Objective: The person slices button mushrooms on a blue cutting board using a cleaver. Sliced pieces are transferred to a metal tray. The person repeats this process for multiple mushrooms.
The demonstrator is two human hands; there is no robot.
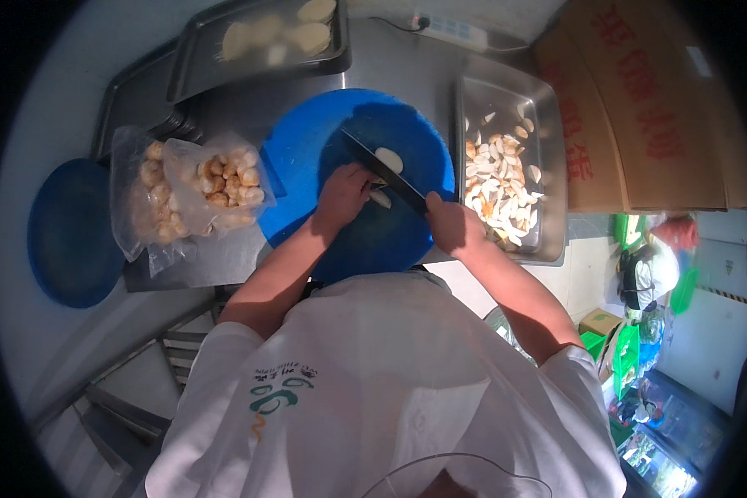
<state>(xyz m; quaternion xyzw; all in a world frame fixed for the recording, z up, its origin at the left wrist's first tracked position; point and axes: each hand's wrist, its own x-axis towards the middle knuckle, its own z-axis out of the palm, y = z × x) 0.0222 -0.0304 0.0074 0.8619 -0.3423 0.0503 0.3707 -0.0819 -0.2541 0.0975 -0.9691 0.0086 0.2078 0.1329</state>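
My right hand (453, 225) grips the handle of a kitchen knife (383, 167), whose wide blade slants up and left across a round blue cutting board (292, 155). Curled fingers of my left hand (343, 193) press against the near side of the blade, around a pale piece (378, 184) that they mostly hide. It looks like mushroom. One cut slice (381, 198) lies just below, near the left fingertips. Beyond the blade rests a pale oval piece (389, 160) on the board.
Left of the board, clear plastic bags (190, 187) hold several whole mushrooms. A steel pan (512, 93) of cut wedges (501, 180) stands right, beside cardboard boxes (647, 118). Behind are a dark tray (199, 68) with pale rounds and a power strip (451, 31). Another blue board (75, 233) leans far left.
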